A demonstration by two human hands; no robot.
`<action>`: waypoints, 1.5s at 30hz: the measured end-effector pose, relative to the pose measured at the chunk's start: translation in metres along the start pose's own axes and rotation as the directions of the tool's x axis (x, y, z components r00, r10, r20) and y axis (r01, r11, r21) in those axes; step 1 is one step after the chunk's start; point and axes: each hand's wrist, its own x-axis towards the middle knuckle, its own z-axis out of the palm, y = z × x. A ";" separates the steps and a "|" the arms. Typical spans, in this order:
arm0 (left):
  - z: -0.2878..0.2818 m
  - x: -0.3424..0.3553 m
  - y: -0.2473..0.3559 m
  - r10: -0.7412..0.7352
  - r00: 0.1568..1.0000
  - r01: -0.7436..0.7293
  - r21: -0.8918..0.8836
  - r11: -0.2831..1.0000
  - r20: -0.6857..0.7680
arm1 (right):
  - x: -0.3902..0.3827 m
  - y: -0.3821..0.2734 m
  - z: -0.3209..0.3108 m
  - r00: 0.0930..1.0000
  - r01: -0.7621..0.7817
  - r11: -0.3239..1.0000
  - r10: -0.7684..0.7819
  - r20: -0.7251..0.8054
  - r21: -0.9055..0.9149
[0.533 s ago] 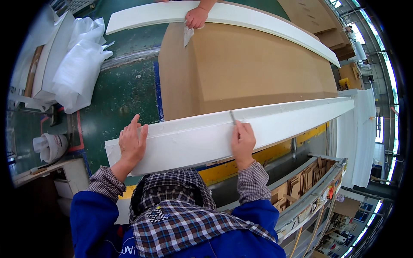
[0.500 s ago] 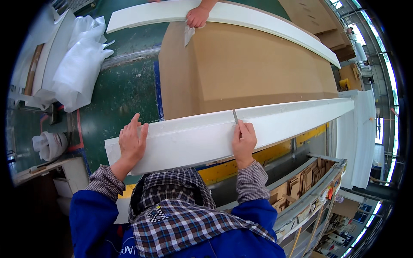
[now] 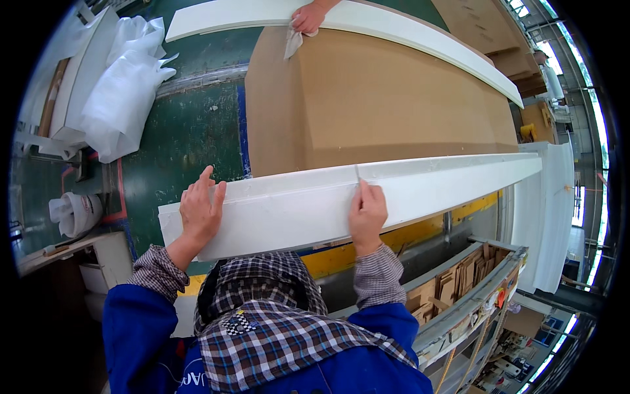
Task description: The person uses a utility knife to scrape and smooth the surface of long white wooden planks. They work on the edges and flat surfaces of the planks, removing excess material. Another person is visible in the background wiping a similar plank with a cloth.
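A long white board (image 3: 289,209) with a stepped lip along its far edge lies across in front of me. My left hand (image 3: 201,210) rests on its left part, fingers stretched and apart, holding nothing. Farther right, my right hand (image 3: 368,213) is closed around a thin, flat grey blade-like tool (image 3: 358,173). The tool's tip reaches the raised strip at the board's far edge. Its handle, if it has one, is hidden in my fingers.
Beyond a big brown sheet (image 3: 394,98), another person's hand (image 3: 307,18) holds a pale cloth (image 3: 293,43) against a second white board (image 3: 420,41). Plastic wrap (image 3: 125,98) lies at left. A cart (image 3: 453,289) with wood scraps stands at near right.
My right hand has shifted slightly left with the tool, while my left hand stays on the board. The other person's hand and cloth have moved a little to the right.
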 end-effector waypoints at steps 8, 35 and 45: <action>0.000 0.003 -0.001 -0.020 1.000 0.020 -0.001 1.000 0.003 | 0.000 -0.004 0.000 0.999 -0.023 0.999 0.022 0.042 0.037; -0.002 0.014 0.007 0.060 0.988 -0.094 0.248 0.964 0.144 | -0.049 0.151 -0.081 0.934 -0.278 0.955 0.244 -0.263 -0.103; 0.012 0.018 -0.009 0.076 0.954 -0.150 0.242 0.959 0.290 | -0.113 -0.123 0.029 0.987 -0.018 0.993 0.037 -0.158 0.116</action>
